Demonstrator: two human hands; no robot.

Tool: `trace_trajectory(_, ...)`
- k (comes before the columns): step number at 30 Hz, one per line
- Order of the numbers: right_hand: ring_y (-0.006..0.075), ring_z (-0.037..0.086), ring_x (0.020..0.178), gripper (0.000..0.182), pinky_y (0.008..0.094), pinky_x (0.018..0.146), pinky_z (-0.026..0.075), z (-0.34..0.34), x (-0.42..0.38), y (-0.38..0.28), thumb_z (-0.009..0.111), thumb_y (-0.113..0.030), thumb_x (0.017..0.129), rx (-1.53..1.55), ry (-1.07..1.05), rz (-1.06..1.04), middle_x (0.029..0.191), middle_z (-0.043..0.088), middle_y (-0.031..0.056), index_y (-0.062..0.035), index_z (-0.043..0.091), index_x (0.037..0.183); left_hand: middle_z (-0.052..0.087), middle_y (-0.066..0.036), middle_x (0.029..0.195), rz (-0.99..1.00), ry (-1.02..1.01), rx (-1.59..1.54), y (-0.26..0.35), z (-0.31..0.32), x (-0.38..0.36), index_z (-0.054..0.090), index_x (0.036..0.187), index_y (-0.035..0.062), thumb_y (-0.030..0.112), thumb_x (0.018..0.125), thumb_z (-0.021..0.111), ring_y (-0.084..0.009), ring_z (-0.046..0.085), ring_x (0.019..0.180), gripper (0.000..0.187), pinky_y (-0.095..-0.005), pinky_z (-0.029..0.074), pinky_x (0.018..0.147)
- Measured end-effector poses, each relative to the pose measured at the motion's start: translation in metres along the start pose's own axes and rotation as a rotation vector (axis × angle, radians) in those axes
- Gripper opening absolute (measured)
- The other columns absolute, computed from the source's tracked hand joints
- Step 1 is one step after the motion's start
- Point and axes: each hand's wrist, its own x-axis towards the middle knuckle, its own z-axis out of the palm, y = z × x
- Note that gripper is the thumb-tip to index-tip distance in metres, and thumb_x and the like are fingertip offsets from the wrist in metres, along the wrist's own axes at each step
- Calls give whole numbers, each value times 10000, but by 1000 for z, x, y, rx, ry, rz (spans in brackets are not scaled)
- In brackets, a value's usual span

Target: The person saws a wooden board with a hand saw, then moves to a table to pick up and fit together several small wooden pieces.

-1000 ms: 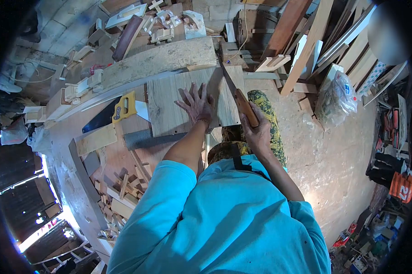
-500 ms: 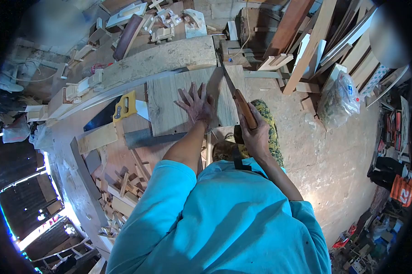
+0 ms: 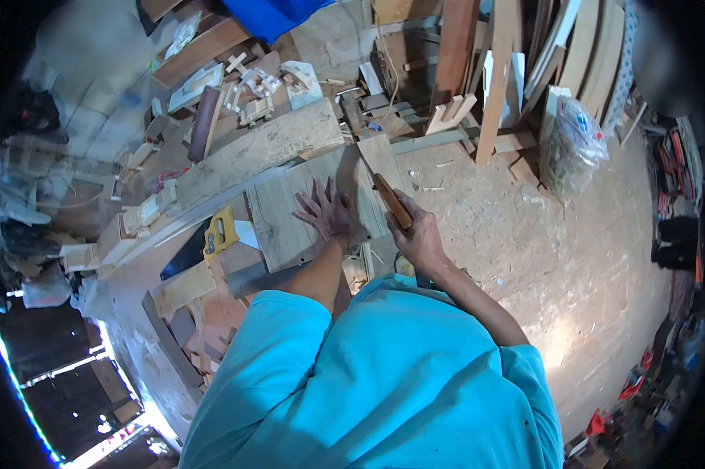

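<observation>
Wood-grain board (image 3: pixel 278 227) stayed pinned under spread left hand (image 3: pixel 327 216) while right hand (image 3: pixel 424 244), gripping wooden-handled saw (image 3: pixel 392 203), pushed forward, likely advancing the cut.

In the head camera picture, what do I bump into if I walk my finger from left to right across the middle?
Yellow-handled saw → left hand → right hand → clear plastic bag.

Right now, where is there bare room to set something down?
The floor is mostly bare between the right hand and the plastic bag, apart from small scraps. Crowded: around the yellow-handled saw and under the leaning boards.
</observation>
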Motion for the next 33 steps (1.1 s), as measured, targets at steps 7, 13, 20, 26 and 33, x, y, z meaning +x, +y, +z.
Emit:
trace_trajectory(7,348,616,849,388,343,722,474,-6,7,-8,598,-94,773,-25,-13,26,907,601,269,61,512,1117,191,-50,1430,-6,-11,-44,4,-9,0,332,1331,269,394,835,415,-442,27,1306,518,-702,-31,937)
trace_trajectory(13,372,604,807,384,370,697,473,9,-7,7,595,-114,767,17,62,5,852,592,275,42,521,1110,162,-33,1434,11,-18,-50,-1,-4,-1,308,1336,280,384,828,418,-431,12,1311,529,-702,-31,941)
trace_trajectory(20,409,590,779,353,402,675,475,12,-7,25,599,-136,754,62,150,-8,815,586,283,20,559,1068,139,-5,1438,-1,-55,48,0,-3,1,275,1334,318,310,795,515,-390,-16,1326,590,-702,13,955)
trace_trajectory(26,262,640,773,367,319,684,485,16,-11,26,605,-111,766,26,170,-61,842,628,233,56,546,1087,131,3,1438,-31,-109,24,1,-5,3,268,1330,345,318,809,512,-367,-26,1333,576,-691,7,967)
trace_trajectory(33,235,638,748,374,317,672,484,15,-12,20,609,-111,764,1,153,-39,823,626,236,53,546,1095,110,-13,1436,-9,-57,53,-6,12,7,252,1337,335,335,761,567,-377,-7,1328,657,-713,43,949)
